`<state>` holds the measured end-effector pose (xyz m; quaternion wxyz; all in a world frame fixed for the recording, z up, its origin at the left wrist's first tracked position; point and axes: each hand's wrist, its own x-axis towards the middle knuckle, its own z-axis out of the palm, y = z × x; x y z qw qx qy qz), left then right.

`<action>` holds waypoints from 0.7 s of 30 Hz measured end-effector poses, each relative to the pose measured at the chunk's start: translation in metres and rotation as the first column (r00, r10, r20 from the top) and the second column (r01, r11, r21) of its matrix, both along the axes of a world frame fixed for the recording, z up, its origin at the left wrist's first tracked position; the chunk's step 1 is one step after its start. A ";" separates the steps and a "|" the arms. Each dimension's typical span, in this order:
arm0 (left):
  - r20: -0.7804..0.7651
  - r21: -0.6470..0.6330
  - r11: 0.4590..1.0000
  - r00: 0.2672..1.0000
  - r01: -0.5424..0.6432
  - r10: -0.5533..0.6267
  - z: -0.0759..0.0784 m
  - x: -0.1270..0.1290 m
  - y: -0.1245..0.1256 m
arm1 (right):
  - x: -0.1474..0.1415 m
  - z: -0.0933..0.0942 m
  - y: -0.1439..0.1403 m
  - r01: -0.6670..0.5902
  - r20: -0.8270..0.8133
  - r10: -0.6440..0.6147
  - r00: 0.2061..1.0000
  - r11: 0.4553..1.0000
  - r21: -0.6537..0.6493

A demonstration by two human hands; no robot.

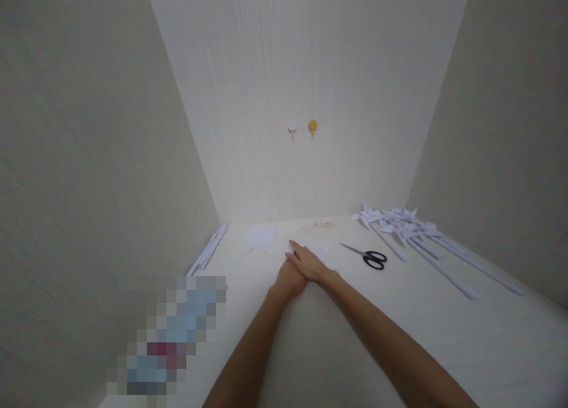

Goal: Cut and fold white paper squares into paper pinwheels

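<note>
Hands meet at mid-table, arms stretched forward. Right hand (310, 262) lies flat, palm down, fingers extended, crossed over the top of the left hand (290, 278). Left hand mostly covered; whether its fingers are curled or flat cannot be told. Neither hand visibly grasps anything.

Small white paper piece (320, 252) just beyond the right hand's fingers, at or near their tips; contact unclear. Black-handled scissors (367, 256) lie closed on the table (399, 331) to the right of the hands, near but apart from them.

Far right: heap of folded white paper pinwheels on long white sticks (410, 230), sticks fanning toward the near right edge. Far left, along the wall: bundle of plain white sticks (208, 249). Between that and the hands: a white paper square (260, 235), with small pale scraps just in front of it. Pale crumpled bits (318, 226) by the back wall.

Back wall: two wall hooks, one white (291, 128), one yellow (313, 126), side by side. Blurred patch at lower left, contents unreadable.
</note>
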<state>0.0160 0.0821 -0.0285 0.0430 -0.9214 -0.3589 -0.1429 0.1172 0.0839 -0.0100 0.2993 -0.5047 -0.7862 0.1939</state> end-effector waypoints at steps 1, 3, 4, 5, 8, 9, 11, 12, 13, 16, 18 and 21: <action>0.002 0.016 1.000 1.000 0.003 -0.003 -0.001 0.000 0.001 | 0.001 0.000 0.003 0.000 -0.008 -0.001 1.000 1.000 -0.013; 0.009 0.041 0.999 1.000 -0.010 0.010 -0.002 0.001 0.002 | 0.007 -0.002 0.007 -0.002 -0.027 0.001 1.000 0.999 -0.034; 0.014 0.049 0.999 1.000 -0.020 0.020 -0.003 0.001 0.002 | 0.011 -0.003 0.009 -0.010 -0.037 0.009 0.999 0.999 -0.042; 0.017 0.058 0.998 0.999 -0.029 0.028 -0.003 0.002 0.002 | 0.015 -0.003 0.010 -0.018 -0.045 0.016 0.999 0.999 -0.047; -0.007 0.073 0.995 0.998 -0.064 0.065 -0.002 0.002 0.000 | 0.028 -0.006 0.014 -0.042 -0.044 0.040 0.998 0.998 -0.049; -0.021 0.064 0.994 0.995 -0.092 0.094 -0.001 0.002 -0.001 | 0.033 -0.008 0.016 -0.039 -0.032 0.037 0.999 0.998 -0.046; -0.047 0.020 0.986 0.985 -0.163 0.163 0.003 0.002 -0.005 | 0.044 -0.012 0.019 0.021 -0.035 -0.022 0.999 0.999 -0.043; -0.061 -0.008 0.983 0.981 -0.185 0.184 0.005 0.002 -0.006 | 0.050 -0.014 0.022 0.049 -0.044 -0.051 0.998 0.998 -0.039; -0.074 -0.035 0.979 0.978 -0.200 0.197 0.007 0.002 -0.008 | 0.057 -0.016 0.024 0.084 -0.056 -0.085 0.995 0.996 -0.032; -0.101 -0.101 0.969 0.972 -0.224 0.214 0.011 0.003 -0.012 | 0.077 -0.021 0.030 0.215 -0.121 -0.212 0.970 0.976 0.016; -0.107 -0.124 0.964 0.969 -0.234 0.221 0.013 0.003 -0.013 | 0.088 -0.023 0.032 0.315 -0.183 -0.298 0.937 0.946 0.072; -0.111 -0.131 0.963 0.969 -0.236 0.222 0.013 0.003 -0.013 | 0.098 -0.023 0.030 0.451 -0.225 -0.419 0.879 0.885 0.113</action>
